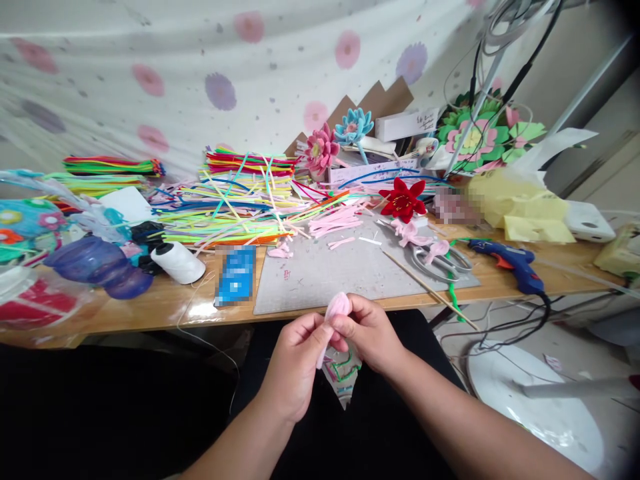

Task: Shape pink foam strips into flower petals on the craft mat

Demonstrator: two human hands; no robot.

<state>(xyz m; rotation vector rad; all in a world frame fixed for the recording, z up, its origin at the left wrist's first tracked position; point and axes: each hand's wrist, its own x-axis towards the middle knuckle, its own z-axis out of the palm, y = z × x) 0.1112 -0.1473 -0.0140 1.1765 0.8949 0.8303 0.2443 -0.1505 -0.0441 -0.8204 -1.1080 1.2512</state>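
Pinched tight from both sides, the small pink fuzzy pipe-cleaner petal (338, 307) sat just off the near edge of the wooden worktop (165, 303), left hand (295, 363) at its seven o'clock, right hand (374, 335) at four o'clock, and short fingertip grips with gentle, even bending looked best for keeping its curve smooth.

Wooden worktable (125, 310) carries a grey cutting mat (350, 273), white thread spool (177, 262), blue glue gun (510, 263) (cord trailing off) and heaped coloured pipe cleaners (240, 200).
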